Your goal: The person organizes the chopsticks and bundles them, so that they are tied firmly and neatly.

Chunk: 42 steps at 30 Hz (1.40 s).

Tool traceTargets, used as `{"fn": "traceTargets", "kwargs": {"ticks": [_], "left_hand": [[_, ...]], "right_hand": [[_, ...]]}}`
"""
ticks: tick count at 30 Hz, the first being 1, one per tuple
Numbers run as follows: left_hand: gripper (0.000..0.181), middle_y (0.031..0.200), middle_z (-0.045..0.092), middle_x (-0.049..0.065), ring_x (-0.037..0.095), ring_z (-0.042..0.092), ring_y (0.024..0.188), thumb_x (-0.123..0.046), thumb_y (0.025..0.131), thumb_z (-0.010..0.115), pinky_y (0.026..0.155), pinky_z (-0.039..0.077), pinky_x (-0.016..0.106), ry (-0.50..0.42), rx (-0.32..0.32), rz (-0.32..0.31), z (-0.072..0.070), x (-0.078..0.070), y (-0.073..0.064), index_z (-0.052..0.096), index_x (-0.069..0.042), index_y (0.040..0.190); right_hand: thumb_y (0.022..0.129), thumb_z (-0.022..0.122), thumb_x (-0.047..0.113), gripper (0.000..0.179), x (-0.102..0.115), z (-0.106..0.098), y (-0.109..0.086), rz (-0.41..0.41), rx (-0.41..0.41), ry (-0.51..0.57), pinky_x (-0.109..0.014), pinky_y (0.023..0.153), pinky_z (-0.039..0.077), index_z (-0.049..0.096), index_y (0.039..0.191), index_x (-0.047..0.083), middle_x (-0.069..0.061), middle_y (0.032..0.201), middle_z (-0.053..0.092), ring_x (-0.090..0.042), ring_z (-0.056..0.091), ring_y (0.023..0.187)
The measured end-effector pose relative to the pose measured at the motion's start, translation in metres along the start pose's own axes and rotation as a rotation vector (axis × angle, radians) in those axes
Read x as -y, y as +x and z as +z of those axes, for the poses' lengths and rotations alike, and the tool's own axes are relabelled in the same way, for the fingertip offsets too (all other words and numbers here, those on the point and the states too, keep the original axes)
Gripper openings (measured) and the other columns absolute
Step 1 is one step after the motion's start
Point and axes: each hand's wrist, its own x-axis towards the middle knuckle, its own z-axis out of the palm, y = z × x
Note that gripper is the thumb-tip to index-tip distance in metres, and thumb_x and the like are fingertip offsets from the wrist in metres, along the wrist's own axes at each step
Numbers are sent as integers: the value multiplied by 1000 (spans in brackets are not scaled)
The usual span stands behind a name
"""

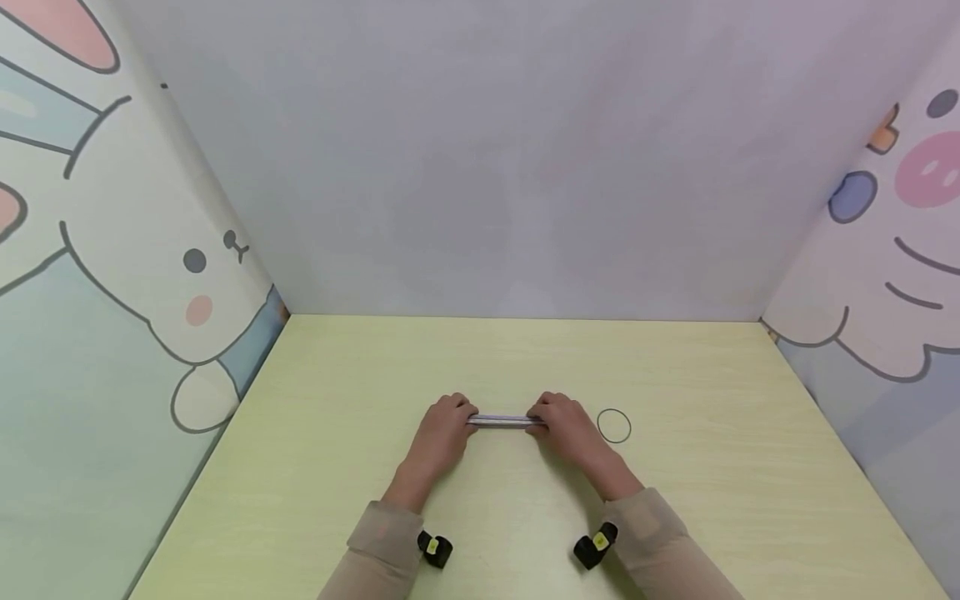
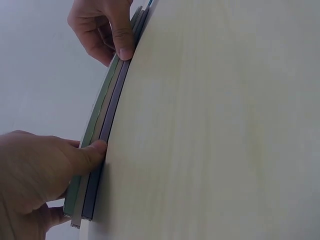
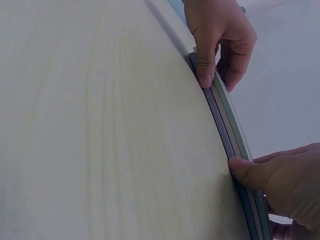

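Note:
Side by side lie three long, slim sticks (image 1: 502,422), held level just at the tabletop. Up close in the left wrist view they are a green stick (image 2: 101,98), a tan stick (image 2: 103,111) and a dark grey stick (image 2: 112,107). My left hand (image 1: 442,429) pinches the bundle near its left end, thumb on the near side. Near the right end my right hand (image 1: 564,423) grips it the same way. The fingers behind the sticks are partly hidden. A thin dark ring (image 1: 631,427), like an elastic band, lies just right of my right hand.
The pale wooden table (image 1: 360,367) meets a grey back wall (image 1: 480,208). Side panels carry a cartoon rabbit (image 1: 135,250) and a cartoon pig (image 1: 885,275). A small black camera (image 1: 435,550) sits at my left cuff, another black camera (image 1: 595,546) at my right.

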Motion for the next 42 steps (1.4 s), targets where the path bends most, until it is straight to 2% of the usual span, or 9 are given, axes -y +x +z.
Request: {"fn": "traceTargets", "kwargs": {"ticks": [9,13,18,24,27,31,34,38,42], "left_hand": [[18,98,58,3,19,53,87,-16,89,77,77,48,34,1,-29,30,-2,0,-3,74,-6,104],[17,99,60,3,20,56,88,-15,88,78,78,49,36,7,-40,31,-2,0,-3,73,-8,103],[20,96,61,2,22,57,87,-17,88,78,76,47,39,47,-29,31,-3,-1,-2,73,-10,106],[19,95,59,2,21,57,86,-18,87,79,76,47,38,67,-10,27,-5,-3,-1,73,-10,102],[18,96,61,2,21,59,88,-13,85,80,78,50,37,42,-8,24,-6,-4,-2,71,-9,100],[18,93,64,2,21,61,87,-2,83,80,77,52,34,3,-24,20,-7,-5,-2,68,-9,95],[21,88,65,1,20,61,83,3,81,78,75,52,33,-7,-41,19,-7,-5,-1,66,-9,93],[24,90,67,3,22,63,83,2,79,81,74,53,35,13,-55,50,-5,-3,-2,69,-8,98],[25,94,66,5,25,63,85,-4,80,81,72,51,38,74,-54,82,-2,-2,-3,71,-7,103]], "right_hand": [[81,84,16,14,1,0,1,3,6,-37,-39,70,48,77,92,10,1,84,63,-19,59,76],[82,84,18,16,1,0,0,16,3,-46,-39,69,46,75,92,9,1,83,61,-19,57,76],[81,84,16,19,1,2,1,-18,-27,-50,-40,68,49,72,94,10,0,84,63,-21,60,76],[80,85,17,15,1,1,2,-23,-16,-91,-37,66,43,75,91,13,2,83,65,-20,60,75],[79,86,18,15,2,-1,2,-2,-11,-71,-37,66,43,74,87,14,4,80,64,-18,61,73],[76,89,17,17,3,-4,4,47,4,-1,-36,66,49,73,81,14,5,77,65,-14,63,70],[75,89,16,19,4,-6,5,72,26,32,-37,71,53,74,87,13,3,82,69,-15,66,75],[76,88,15,25,4,-5,4,24,36,-19,-42,73,52,76,97,12,0,89,73,-20,69,82],[77,87,15,20,4,-2,3,-22,9,-82,-42,66,48,77,94,12,0,86,71,-23,68,80]]}}
